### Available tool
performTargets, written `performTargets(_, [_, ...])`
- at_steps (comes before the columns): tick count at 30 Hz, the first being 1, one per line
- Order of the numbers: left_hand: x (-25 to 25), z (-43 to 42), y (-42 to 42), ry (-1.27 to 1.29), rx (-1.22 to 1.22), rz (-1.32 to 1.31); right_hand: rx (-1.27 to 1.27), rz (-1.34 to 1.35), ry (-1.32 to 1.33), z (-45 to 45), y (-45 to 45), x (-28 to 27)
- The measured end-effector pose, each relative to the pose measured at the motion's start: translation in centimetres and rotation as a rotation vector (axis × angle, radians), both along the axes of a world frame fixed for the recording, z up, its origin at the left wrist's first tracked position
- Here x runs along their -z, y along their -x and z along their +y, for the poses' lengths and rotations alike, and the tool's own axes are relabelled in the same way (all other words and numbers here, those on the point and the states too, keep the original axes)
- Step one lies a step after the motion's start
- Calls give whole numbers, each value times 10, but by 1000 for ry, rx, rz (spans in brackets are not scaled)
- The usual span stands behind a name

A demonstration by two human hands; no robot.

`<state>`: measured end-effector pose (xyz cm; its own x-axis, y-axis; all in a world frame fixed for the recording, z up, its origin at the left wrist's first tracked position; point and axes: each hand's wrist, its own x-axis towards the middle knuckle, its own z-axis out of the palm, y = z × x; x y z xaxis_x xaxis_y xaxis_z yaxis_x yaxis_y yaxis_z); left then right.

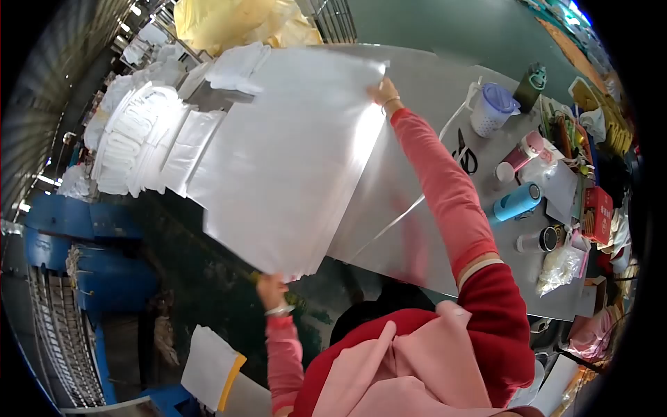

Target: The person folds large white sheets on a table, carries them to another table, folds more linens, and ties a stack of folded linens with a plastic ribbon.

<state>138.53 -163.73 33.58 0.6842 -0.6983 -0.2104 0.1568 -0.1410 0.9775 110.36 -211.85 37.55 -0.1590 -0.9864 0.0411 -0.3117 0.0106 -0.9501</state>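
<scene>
A wide stack of white, glossy plastic sheets lies across the metal table, its near end jutting past the edge. At the near corner, my left hand is closed on the edge of the sheets. With its arm stretched far out, my right hand is closed at their far right corner; its fingertips are small and partly hidden. To the left, folded bundles of white plastic sit against the sheets. Black scissors and a white strap lie right of my right forearm.
On the right side of the table stand a lidded purple-and-white jug, a green bottle, a pink bottle, a blue flask and a clear jar. Blue machinery is at left; a yellow bag lies beyond.
</scene>
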Motion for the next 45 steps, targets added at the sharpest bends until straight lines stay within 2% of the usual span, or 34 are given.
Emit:
performTargets(1, [30, 1, -3, -85, 17, 86, 57, 121, -88, -4, 5, 45])
performTargets(2, [24, -2, -3, -72, 13, 77, 126, 71, -293, 14, 8, 43])
performTargets(5, [7, -1, 2, -60, 54, 79, 191, -22, 32, 34, 11, 81])
performTargets(6, [3, -2, 3, -65, 78, 81, 104, -114, 5, 28, 15, 116])
performTargets(7, [0, -1, 3, -70, 107, 79, 16, -222, -84, 46, 19, 115])
performTargets(10, [3, -1, 3, -226, 20, -215, -204, -520, -316, 136, 29, 107])
performTargets(13, [-26, -8, 34, -167, -144, -1239, -350, -669, -384, 215, 20, 108])
performTargets(14, [-32, -7, 33, -115, -26, -1222, -426, -711, -407, 240, 10, 105])
performTargets(17, [-51, -15, 57, -146, 312, -1474, -658, -843, -539, 305, -32, 84])
performTargets(18, [-48, -16, 59, -233, 407, -1486, -731, -923, -569, 322, -48, 81])
performTargets(19, [-44, -17, 60, -302, 443, -1549, -806, -1004, -593, 337, -63, 77])
performTargets(22, [-41, -22, 55, -460, 520, -1676, -657, -1009, -564, 364, -104, 69])
performTargets(26, [-43, -22, 38, -354, 452, -1762, -624, -1103, -547, 365, -108, 45])
performTargets(29, [-41, -23, 28, -216, 432, -1789, -588, -676, -177, 366, -129, 93])
performTargets(32, [-48, -25, 27, -181, 443, -1748, -179, -668, -320, 371, -141, 112])
performTargets(35, [-52, -27, 26, -208, 447, -1711, -209, -991, -669, 366, -137, 89])
performTargets(38, [-60, -30, 23, -222, 441, -1656, -371, -1114, -710, 358, -130, 77])
performTargets(41, [-64, -33, 22, -219, 441, -1627, -373, -1087, -617, 366, -126, 82])
performTargets(44, [-63, -33, 21, -214, 461, -1626, -125, -74, -106, 373, -138, 116])
performTargets(45, [-62, -33, 22, -220, 464, -1632, -162, -238, -157, 371, -140, 125])
